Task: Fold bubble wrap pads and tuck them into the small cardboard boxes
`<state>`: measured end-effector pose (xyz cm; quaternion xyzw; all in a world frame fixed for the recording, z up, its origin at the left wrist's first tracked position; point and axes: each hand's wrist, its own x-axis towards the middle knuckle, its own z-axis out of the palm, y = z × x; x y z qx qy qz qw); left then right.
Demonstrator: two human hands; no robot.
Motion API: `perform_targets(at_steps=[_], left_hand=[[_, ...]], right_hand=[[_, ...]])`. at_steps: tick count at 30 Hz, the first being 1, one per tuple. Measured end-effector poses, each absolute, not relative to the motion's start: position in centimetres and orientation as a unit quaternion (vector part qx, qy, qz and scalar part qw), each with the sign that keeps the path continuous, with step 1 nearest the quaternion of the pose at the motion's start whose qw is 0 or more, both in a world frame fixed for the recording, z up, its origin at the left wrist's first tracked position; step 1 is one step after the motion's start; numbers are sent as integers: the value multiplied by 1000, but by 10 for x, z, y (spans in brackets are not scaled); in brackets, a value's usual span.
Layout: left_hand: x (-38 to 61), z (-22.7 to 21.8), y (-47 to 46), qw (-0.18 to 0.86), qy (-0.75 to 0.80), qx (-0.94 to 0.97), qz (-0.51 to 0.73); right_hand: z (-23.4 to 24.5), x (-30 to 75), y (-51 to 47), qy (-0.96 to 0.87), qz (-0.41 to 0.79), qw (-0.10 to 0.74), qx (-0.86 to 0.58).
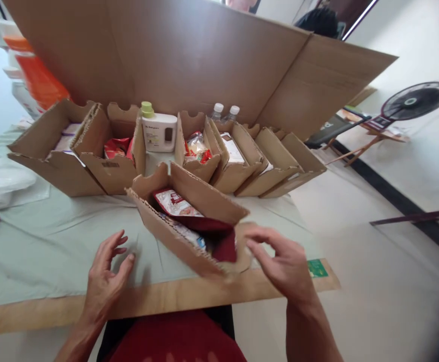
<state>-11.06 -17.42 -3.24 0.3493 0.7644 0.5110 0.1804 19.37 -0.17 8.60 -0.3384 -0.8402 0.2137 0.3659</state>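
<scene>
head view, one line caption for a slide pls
Two bare hands, left and right, flank an open cardboard box of packets.

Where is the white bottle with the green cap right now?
In the head view, the white bottle stands upright at the back of the table, left of centre, between two open cardboard boxes and just behind the nearer box by the hands.

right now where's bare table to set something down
Bare cloth lies left of the near box, between the left hand and the back row of boxes. A smaller patch sits beyond the right hand. The back row is crowded.
</scene>
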Motion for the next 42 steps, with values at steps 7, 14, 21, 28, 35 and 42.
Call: perform_targets(at_steps=[7, 14, 21, 28, 35, 42], left_hand=[[-95, -37, -150, 267, 730, 396, 488], [-76, -22, -99, 300, 709, 422, 478], [-81, -36, -62, 256, 717, 403, 508], [-91, -60, -85, 203, 742, 468, 435], [-87, -72, -137, 86, 718, 654, 223], [-80, -60, -177, 108, 696, 687, 178]], right_hand=[[23, 239, -16, -781, 379, 242, -433], [-1, 191, 9, -739, 358, 306, -482], [-22, 171, 67, -710, 376, 337, -491], [-50, 186, 46, -703, 406, 342, -473], [-87, 207, 5, -871, 107, 254, -406], [-104, 237, -2, -935, -6, 204, -289]])
